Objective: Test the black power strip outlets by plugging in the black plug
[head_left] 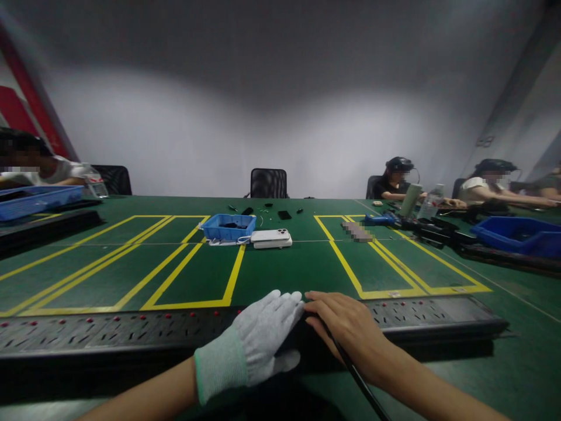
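Observation:
My left hand (267, 333) wears a white knit glove with a pale green cuff. Its fingers are stretched out over the power strip, thumb apart below them. My right hand (348, 327) is bare, fingers extended and slightly bent, pointing at the left fingertips with a small gap between. A thin black cable (362, 383) runs from under the right palm toward the bottom edge; I see no firm grip on it. Beneath both hands lies a long grey power strip (412, 316) with rows of sockets. The area between my hands is too dark to make out.
On the green table (289, 272), marked with yellow tape, stand a blue bin (228, 227) and a white phone (270, 238) on a white box. Small black pieces lie behind. Blue trays (517, 235) and a bottle (432, 202) are at the right. Several people sit at the sides.

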`<action>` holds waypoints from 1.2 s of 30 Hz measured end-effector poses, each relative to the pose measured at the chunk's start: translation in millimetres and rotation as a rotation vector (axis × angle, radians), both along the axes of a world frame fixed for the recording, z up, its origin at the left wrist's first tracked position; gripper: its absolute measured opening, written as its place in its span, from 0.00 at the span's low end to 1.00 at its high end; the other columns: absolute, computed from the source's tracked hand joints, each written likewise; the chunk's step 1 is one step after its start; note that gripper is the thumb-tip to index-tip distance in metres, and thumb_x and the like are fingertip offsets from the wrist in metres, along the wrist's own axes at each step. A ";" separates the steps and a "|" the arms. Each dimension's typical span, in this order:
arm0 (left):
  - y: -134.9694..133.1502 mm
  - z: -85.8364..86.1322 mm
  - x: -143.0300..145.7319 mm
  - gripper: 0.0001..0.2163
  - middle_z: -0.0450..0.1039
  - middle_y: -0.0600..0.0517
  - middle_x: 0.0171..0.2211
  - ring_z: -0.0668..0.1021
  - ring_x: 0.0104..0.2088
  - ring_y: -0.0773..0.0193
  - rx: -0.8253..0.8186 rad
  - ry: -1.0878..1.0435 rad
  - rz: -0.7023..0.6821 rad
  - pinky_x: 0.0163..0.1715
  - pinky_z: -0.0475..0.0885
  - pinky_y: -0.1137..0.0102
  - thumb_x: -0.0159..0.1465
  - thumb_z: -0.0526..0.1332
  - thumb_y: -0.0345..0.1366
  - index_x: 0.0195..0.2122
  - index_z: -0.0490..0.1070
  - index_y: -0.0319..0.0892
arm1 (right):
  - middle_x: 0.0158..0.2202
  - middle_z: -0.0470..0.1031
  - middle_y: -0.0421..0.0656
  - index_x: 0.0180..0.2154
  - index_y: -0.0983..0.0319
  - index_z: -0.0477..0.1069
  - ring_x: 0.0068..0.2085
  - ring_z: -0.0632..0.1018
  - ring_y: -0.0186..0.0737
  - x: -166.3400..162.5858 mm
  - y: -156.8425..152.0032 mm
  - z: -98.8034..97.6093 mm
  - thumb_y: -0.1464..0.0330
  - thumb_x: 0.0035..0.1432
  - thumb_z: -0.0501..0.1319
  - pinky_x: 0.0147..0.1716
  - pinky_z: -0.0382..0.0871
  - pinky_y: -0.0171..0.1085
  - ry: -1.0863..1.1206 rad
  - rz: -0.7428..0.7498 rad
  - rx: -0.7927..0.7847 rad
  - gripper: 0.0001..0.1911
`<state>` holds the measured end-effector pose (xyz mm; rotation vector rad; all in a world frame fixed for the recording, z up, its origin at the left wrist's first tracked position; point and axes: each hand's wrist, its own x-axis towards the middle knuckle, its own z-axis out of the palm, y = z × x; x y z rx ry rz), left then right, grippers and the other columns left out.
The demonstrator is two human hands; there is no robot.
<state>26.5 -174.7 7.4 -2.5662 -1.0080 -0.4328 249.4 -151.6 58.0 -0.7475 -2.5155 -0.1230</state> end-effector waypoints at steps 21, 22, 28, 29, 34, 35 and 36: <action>-3.4 9.5 5.3 0.33 0.58 0.39 0.59 0.65 0.57 0.50 -0.029 0.038 0.060 0.54 0.63 0.57 0.62 0.52 0.53 0.62 0.50 0.35 | 0.36 0.76 0.43 0.39 0.60 0.70 0.37 0.76 0.39 -3.0 26.2 39.6 0.65 0.61 0.55 0.34 0.63 0.33 -0.229 0.052 -0.390 0.08; -3.4 9.1 4.9 0.33 0.59 0.39 0.59 0.65 0.57 0.50 -0.028 0.033 0.061 0.54 0.63 0.58 0.62 0.52 0.52 0.62 0.50 0.35 | 0.35 0.76 0.43 0.38 0.60 0.70 0.36 0.76 0.39 -4.7 23.3 40.2 0.66 0.61 0.55 0.33 0.63 0.33 -0.252 0.039 -0.367 0.07; -1.3 7.3 4.0 0.33 0.57 0.38 0.59 0.64 0.57 0.49 -0.056 0.047 0.043 0.57 0.60 0.57 0.63 0.50 0.52 0.62 0.49 0.32 | 0.36 0.72 0.46 0.35 0.62 0.66 0.36 0.75 0.37 -12.0 4.9 8.4 0.70 0.63 0.50 0.33 0.65 0.33 -0.123 -0.008 -0.199 0.08; -1.0 7.4 4.2 0.33 0.57 0.37 0.59 0.64 0.57 0.49 -0.055 0.053 0.042 0.57 0.60 0.57 0.63 0.50 0.51 0.62 0.50 0.32 | 0.36 0.72 0.45 0.36 0.62 0.65 0.36 0.75 0.37 -13.1 3.2 -0.2 0.70 0.64 0.49 0.35 0.66 0.34 -0.042 -0.012 -0.178 0.08; -1.1 7.2 5.5 0.32 0.61 0.35 0.57 0.66 0.56 0.48 -0.031 0.046 0.036 0.56 0.61 0.56 0.62 0.52 0.51 0.60 0.53 0.31 | 0.38 0.73 0.45 0.39 0.60 0.65 0.40 0.75 0.38 -18.2 3.9 -24.9 0.72 0.63 0.50 0.39 0.69 0.36 0.225 -0.036 -0.144 0.07; -1.3 6.6 5.5 0.32 0.61 0.35 0.56 0.67 0.55 0.48 -0.021 0.032 0.037 0.56 0.61 0.56 0.62 0.53 0.51 0.60 0.53 0.31 | 0.39 0.73 0.45 0.39 0.61 0.65 0.41 0.76 0.38 -18.7 4.8 -25.5 0.72 0.62 0.51 0.40 0.70 0.36 0.250 -0.022 -0.146 0.06; -1.4 5.7 5.5 0.32 0.62 0.35 0.56 0.67 0.55 0.48 -0.011 0.020 0.037 0.56 0.61 0.56 0.61 0.53 0.51 0.59 0.54 0.31 | 0.40 0.73 0.45 0.39 0.60 0.66 0.42 0.76 0.38 -18.8 5.5 -25.3 0.72 0.62 0.51 0.41 0.70 0.36 0.270 -0.002 -0.148 0.06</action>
